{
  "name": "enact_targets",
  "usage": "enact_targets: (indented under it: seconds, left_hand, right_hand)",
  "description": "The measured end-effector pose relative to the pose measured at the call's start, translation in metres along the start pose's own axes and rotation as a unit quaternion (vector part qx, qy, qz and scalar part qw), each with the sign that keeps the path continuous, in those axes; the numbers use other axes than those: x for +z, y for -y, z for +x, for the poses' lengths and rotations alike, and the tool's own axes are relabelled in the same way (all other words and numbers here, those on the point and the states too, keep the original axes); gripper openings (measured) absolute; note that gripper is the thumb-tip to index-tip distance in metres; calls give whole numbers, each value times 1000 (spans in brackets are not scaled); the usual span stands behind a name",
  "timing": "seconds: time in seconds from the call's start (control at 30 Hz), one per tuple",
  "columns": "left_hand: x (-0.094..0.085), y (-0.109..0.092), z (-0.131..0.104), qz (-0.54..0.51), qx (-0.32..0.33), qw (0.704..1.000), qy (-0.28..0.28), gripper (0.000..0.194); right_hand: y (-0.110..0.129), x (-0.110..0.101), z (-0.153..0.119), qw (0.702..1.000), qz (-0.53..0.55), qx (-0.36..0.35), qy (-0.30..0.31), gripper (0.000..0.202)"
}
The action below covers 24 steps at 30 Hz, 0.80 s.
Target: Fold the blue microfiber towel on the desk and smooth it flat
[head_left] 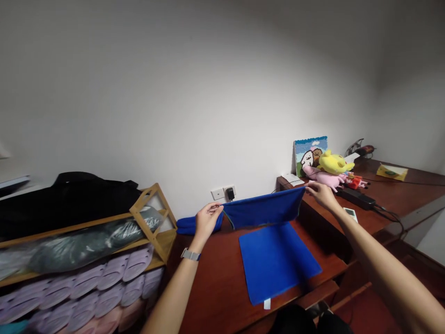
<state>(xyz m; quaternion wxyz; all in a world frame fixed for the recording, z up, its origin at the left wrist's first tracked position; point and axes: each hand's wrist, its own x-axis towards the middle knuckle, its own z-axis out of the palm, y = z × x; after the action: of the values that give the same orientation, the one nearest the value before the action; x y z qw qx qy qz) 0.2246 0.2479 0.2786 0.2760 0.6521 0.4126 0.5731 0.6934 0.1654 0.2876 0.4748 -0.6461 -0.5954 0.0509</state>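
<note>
A blue cloth (266, 208) is stretched between my two hands above the back of a reddish-brown table (205, 278). My left hand (208, 220) pinches its left corner, and my right hand (318, 192) pinches its right corner. Flat on the table in front of it lies blue fabric (278, 262) with a white tag (267, 304) at its near edge. Whether this flat part joins the raised part is hard to tell. Folded blue cloth (187, 225) rests behind my left hand, near the wall.
On the left stands a wooden rack (156, 241) with lilac clogs (113, 271), plastic-wrapped items and a black bag (69, 204). At right, a higher desk (378, 190) bears plush toys (333, 163), a picture (309, 155), a black adapter (358, 199) and cables. A plug (230, 194) sits in the wall socket.
</note>
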Motion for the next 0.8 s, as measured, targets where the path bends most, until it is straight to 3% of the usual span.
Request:
enact_targets:
  seconds: [0.07, 0.13, 0.23, 0.37, 0.47, 0.53, 0.7, 0.8]
  left_hand:
    - [3, 4, -15, 38, 39, 999, -6, 37]
    - [7, 13, -45, 91, 98, 991, 7, 28]
    - [16, 39, -115, 141, 150, 978, 45, 22]
    - [29, 88, -218, 183, 148, 963, 131, 19]
    - [32, 114, -267, 228, 155, 942, 193, 23]
    - [31, 118, -279, 252, 176, 930, 202, 25]
    - [27, 106, -275, 295, 223, 910, 188, 27]
    - [31, 112, -284, 313, 248, 894, 205, 27]
  right_hand:
    - [-10, 4, -7, 1000, 2, 13, -19, 43]
    - [-28, 10, -29, 999, -2, 36, -32, 42]
    - [-67, 27, -83, 997, -13, 76, -16, 42]
    - [-127, 60, -168, 987, -22, 157, 27, 44]
    - [-157, 76, -212, 976, -31, 211, 48, 42]
    - [-165, 77, -225, 972, -36, 226, 50, 42]
    - [-164, 69, -239, 976, -29, 215, 26, 49]
    - [-172, 75, -256, 981, -14, 193, 24, 44]
